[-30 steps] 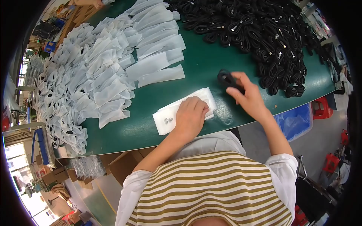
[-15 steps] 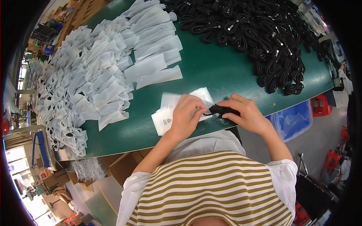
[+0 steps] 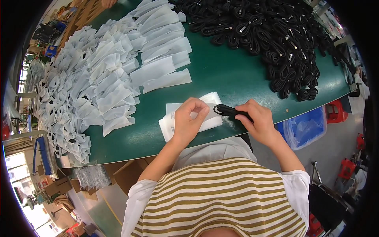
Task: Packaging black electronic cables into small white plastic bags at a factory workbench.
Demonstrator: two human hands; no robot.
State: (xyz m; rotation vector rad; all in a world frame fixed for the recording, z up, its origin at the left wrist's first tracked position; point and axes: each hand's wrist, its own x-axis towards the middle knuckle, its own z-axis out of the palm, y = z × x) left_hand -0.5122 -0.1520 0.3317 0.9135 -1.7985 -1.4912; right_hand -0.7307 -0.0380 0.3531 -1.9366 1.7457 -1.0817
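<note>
My right hand point(image 3: 258, 120) grips a black coiled cable point(image 3: 226, 110) by one end. The cable's looped end points left, over a small stack of flat white plastic bags point(image 3: 213, 123) on the green table. Above that stack is my left hand point(image 3: 186, 120), thumb and forefinger pinched together in a ring at the edge of the top translucent bag point(image 3: 169, 114). The cable loop lies close to the left fingertips, apart from them. What the other left fingers touch is hidden.
Filled white bags point(image 3: 114, 75) are heaped on the left side of the green table point(image 3: 225, 71). Black coiled cables point(image 3: 272, 43) form a pile at the back right. A blue bin point(image 3: 306, 128) with a clear liner stands beyond the right edge. Another person's hand point(image 3: 107, 3) shows at the far left.
My right hand and the cable have drawn slightly right, apart from my left hand. My left fingers have curled into a pinch. Another person's hand has appeared at the top.
</note>
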